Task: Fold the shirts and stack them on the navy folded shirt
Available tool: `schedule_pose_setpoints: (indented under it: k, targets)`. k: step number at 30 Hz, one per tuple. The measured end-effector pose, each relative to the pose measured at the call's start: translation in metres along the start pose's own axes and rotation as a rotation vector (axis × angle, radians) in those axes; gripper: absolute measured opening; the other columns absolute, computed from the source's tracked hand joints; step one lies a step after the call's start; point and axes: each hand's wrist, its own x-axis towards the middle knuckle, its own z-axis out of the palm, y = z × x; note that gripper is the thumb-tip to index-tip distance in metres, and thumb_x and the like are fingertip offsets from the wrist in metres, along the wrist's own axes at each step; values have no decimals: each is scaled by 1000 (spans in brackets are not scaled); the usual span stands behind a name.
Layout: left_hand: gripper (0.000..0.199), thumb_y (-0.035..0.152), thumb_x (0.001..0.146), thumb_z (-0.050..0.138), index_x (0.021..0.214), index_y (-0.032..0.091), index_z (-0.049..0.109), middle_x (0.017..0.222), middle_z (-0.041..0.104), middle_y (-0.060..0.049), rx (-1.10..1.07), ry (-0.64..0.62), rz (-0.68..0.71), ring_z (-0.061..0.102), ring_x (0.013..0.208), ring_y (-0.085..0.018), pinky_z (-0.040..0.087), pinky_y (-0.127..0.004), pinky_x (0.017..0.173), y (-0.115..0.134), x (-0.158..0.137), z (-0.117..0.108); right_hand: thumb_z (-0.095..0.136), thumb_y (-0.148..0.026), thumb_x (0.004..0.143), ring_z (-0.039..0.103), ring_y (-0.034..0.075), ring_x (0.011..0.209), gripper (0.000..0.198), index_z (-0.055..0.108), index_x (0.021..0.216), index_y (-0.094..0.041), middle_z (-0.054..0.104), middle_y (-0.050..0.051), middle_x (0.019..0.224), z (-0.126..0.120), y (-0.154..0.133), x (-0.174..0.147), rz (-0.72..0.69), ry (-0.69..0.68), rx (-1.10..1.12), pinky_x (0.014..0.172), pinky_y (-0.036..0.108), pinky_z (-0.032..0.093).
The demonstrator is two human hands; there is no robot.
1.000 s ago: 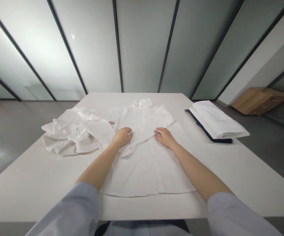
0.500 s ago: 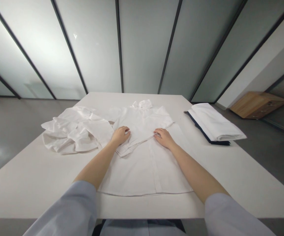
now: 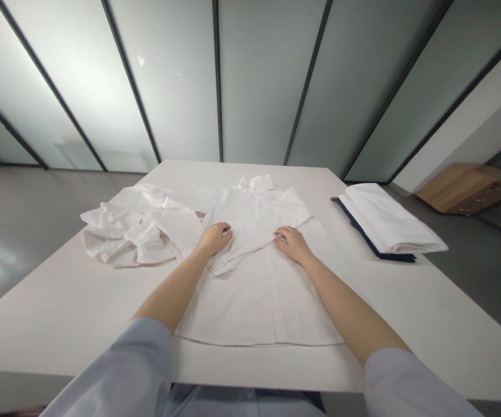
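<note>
A white shirt (image 3: 250,307) lies spread on the table, its collar (image 3: 256,183) at the far end and its hem towards me. One sleeve (image 3: 256,234) is folded across the body, its cuff end pointing to the near left. My left hand (image 3: 216,238) rests on the left side of the shirt with its fingers curled onto the cloth. At the sleeve's lower edge, right of the middle, my right hand (image 3: 292,244) pinches the fabric between thumb and fingers. The cloth under both palms is hidden.
A crumpled heap of white cloth (image 3: 131,229) lies to the left, close to the shirt. On the right, a folded white garment (image 3: 389,220) sits on a dark folded one (image 3: 361,231), near the edge of the white table (image 3: 410,324). A wooden cabinet (image 3: 467,188) stands beyond.
The view has turned slightly to the left, so everything appears shifted a little to the right. Both hands keep nearly the same place on the shirt.
</note>
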Motion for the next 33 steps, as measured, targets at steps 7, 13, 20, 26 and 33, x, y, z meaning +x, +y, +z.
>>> schedule_pose_setpoints:
  k: [7, 13, 20, 26, 33]
  targets:
    - [33, 30, 84, 48, 107, 15, 67, 107, 70, -10, 9, 9, 14, 64, 99, -23, 48, -31, 90, -2, 1, 1, 56, -25, 83, 57, 24, 106, 23, 69, 101, -21, 64, 8, 116, -1, 1, -1, -9, -11, 19, 95, 38, 41]
    - [33, 29, 84, 49, 106, 14, 68, 105, 71, -10, 6, 19, 21, 65, 98, -23, 49, -32, 89, -2, 1, 2, 56, -24, 82, 57, 23, 106, 23, 69, 101, -20, 65, 9, 115, -1, 1, 0, -12, -12, 9, 94, 36, 42]
    - [31, 26, 83, 50, 106, 16, 68, 105, 72, -9, 10, 17, 8, 66, 96, -22, 49, -31, 88, -1, 1, 0, 57, -24, 82, 57, 23, 106, 23, 69, 101, -20, 65, 8, 115, -2, -1, 1, -9, -21, -19, 93, 36, 42]
    - [35, 14, 80, 47, 108, 16, 68, 105, 72, -8, 22, 10, -25, 66, 97, -20, 48, -29, 89, -3, 3, 0, 55, -24, 83, 57, 23, 107, 25, 68, 104, -20, 64, 9, 119, -4, -3, -2, -9, -36, -3, 94, 36, 42]
    - [25, 24, 81, 48, 93, 18, 70, 94, 73, -9, 213, 15, -36, 65, 91, -23, 47, -33, 83, -13, 2, -12, 55, -25, 84, 55, 24, 113, 26, 68, 106, -20, 63, 9, 121, -3, -2, -3, 2, -37, 18, 98, 36, 41]
